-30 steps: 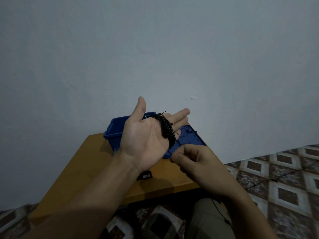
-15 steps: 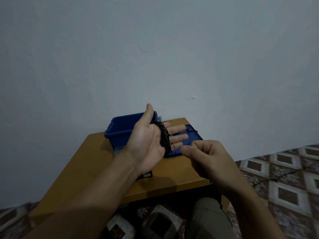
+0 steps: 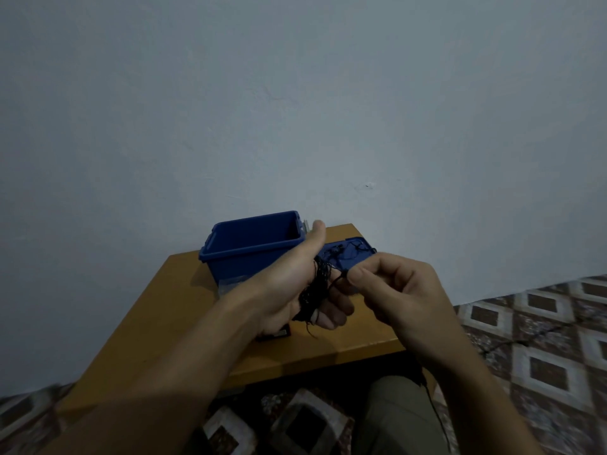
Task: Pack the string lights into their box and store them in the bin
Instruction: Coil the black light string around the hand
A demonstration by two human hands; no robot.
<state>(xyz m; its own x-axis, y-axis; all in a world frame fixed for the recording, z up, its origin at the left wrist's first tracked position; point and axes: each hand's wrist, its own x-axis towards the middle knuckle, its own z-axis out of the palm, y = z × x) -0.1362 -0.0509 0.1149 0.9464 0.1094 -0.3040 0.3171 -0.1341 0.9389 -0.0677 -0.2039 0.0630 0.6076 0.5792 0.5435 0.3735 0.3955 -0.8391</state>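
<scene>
Two hands, one bundle of lights
Mid-frame, left hand grips the black lights wound round its fingers; right hand pinches a loose strand. One open blue bin just behind (one lid to its right) on the table.

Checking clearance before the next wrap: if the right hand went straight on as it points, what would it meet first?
Probably the string lights coiled on the left hand; the right hand points leftward at them, pinching their loose strand. Depth is hard to judge.
</scene>
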